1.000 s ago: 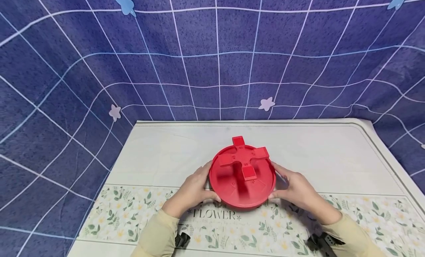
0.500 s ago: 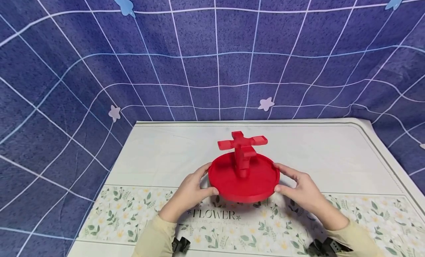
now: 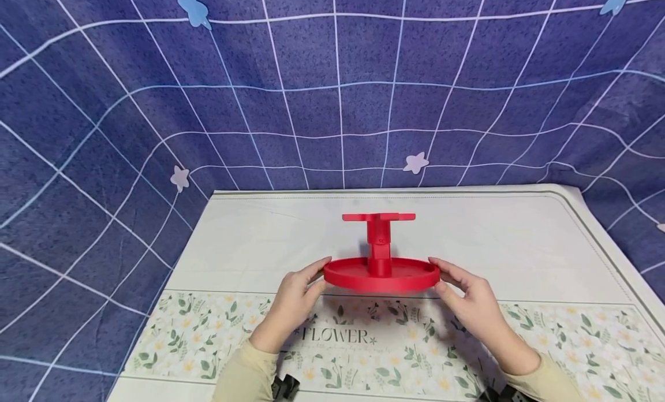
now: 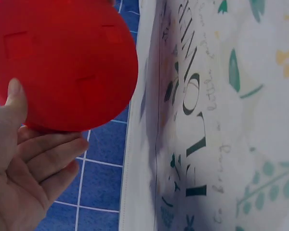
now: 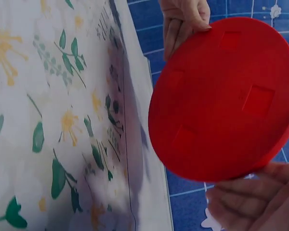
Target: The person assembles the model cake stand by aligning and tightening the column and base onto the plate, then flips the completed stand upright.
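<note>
A round red tray (image 3: 381, 283) with a raised rim is held off the table, nearly level. From its centre rises a red post (image 3: 379, 249), topped by a red cross-shaped piece (image 3: 378, 217). My left hand (image 3: 293, 301) grips the rim on the left, thumb in front and fingers behind. On the opposite side my right hand (image 3: 473, 301) pinches the rim likewise. Both wrist views show the tray's flat underside (image 4: 62, 62), with shallow square recesses. Curled fingers of the right hand (image 5: 260, 197) lie against the edge in the right wrist view.
Beneath the tray lies a white table cover (image 3: 260, 234) with a flowered band (image 3: 208, 332) and the printed word FLOWER. A dark blue curtain (image 3: 312, 113) with pale grid lines and stars hangs behind and to the left. Black wrist gear (image 3: 284, 386) shows at the lower edge.
The red tray has been lifted and tilted, from a view down onto its face to a nearly edge-on view, so the post now shows from the side. Both hands keep hold of the rim.
</note>
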### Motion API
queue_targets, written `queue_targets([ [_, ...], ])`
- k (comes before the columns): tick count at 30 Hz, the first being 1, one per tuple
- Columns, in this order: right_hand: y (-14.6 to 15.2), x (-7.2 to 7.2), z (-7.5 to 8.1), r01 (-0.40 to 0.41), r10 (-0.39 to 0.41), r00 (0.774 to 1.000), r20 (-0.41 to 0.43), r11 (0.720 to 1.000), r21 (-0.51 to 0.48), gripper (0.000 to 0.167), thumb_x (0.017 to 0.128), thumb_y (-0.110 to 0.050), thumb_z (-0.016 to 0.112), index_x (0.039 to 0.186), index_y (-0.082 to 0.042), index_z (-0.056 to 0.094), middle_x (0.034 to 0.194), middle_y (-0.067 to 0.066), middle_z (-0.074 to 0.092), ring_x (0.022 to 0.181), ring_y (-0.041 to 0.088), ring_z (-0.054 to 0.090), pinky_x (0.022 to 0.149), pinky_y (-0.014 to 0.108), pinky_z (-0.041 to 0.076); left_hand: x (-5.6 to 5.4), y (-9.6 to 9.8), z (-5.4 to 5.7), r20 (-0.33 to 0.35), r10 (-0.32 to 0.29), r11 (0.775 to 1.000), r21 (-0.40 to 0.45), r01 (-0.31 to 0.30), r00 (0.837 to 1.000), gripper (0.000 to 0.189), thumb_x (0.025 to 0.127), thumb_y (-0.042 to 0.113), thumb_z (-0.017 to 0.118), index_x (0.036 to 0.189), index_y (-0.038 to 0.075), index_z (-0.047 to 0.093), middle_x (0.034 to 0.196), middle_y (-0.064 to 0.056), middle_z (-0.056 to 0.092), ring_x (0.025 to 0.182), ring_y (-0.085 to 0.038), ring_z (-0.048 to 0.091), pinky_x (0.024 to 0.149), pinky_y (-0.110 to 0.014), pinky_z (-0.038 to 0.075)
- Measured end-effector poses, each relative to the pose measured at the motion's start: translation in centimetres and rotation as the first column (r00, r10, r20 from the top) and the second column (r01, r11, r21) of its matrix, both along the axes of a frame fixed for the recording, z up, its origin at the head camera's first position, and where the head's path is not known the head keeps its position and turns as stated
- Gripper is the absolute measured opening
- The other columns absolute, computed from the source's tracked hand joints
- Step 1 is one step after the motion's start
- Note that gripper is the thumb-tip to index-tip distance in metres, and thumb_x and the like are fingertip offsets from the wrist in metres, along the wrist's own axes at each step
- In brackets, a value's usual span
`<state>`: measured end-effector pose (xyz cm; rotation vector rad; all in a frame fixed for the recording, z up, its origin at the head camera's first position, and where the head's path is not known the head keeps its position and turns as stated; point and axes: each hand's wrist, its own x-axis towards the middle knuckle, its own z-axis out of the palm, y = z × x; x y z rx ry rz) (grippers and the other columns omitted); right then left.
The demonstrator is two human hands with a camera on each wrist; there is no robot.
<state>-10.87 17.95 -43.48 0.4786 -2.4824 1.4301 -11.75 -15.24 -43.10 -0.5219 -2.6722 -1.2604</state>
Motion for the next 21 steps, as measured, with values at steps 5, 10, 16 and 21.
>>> queue_targets([
  [5, 0.0, -0.3, -0.6, 0.019, -0.004, 0.981, -0.194, 0.997, 0.073, 0.062, 0.08, 0.0, 0.076, 0.138, -0.003, 0.055, 0.119, 0.019, 0.066, 0.062, -0.015, 0.05, 0.058, 0.003, 0.04, -0.1, 0.1, -0.1, -0.093, 0.041, 0.998, -0.044, -0.045, 0.995, 0.04, 0.094, 0.017, 0.065, 0.131, 0.006, 0.061, 0.118, -0.009, 0.069, 0.106, -0.015, 0.066, 0.08, -0.032, 0.053],
  [10, -0.1, -0.6, -0.9, 0.136, -0.071, 0.907, -0.415, 0.982, 0.128, 0.063, 0.071, 0.008, 0.079, 0.131, -0.005, 0.063, 0.104, 0.021, 0.071, 0.044, -0.008, 0.019, 0.04, 0.012, 0.027, -0.2, 0.2, -0.2, -0.13, 0.023, 0.999, -0.045, -0.029, 0.991, 0.037, 0.093, 0.017, 0.065, 0.129, 0.007, 0.064, 0.106, -0.008, 0.073, 0.052, 0.001, 0.046, 0.052, -0.02, 0.04],
  [16, -0.2, -0.7, -0.2, 0.18, -0.109, 0.878, -0.466, 0.977, 0.111, 0.052, 0.071, 0.006, 0.079, 0.121, -0.006, 0.07, 0.1, 0.017, 0.073, 0.045, -0.002, 0.035, 0.042, 0.014, 0.03, -0.3, 0.2, 0.1, -0.203, 0.035, 0.997, -0.064, -0.049, 0.979, 0.029, 0.093, 0.016, 0.066, 0.12, 0.01, 0.068, 0.083, -0.002, 0.072, 0.047, 0.004, 0.037, 0.046, -0.019, 0.037],
  [21, -0.3, -1.1, 1.2, 0.154, -0.116, 0.89, -0.441, 0.987, 0.052, 0.045, 0.073, 0.008, 0.078, 0.117, 0.0, 0.07, 0.101, 0.017, 0.073, 0.065, 0.0, 0.061, 0.05, 0.01, 0.04, -0.4, 0.2, 1.5, -0.185, 0.071, 0.997, -0.024, -0.077, 0.98, 0.016, 0.092, 0.02, 0.067, 0.106, 0.015, 0.073, 0.092, 0.006, 0.074, 0.07, -0.003, 0.063, 0.062, -0.023, 0.05],
])
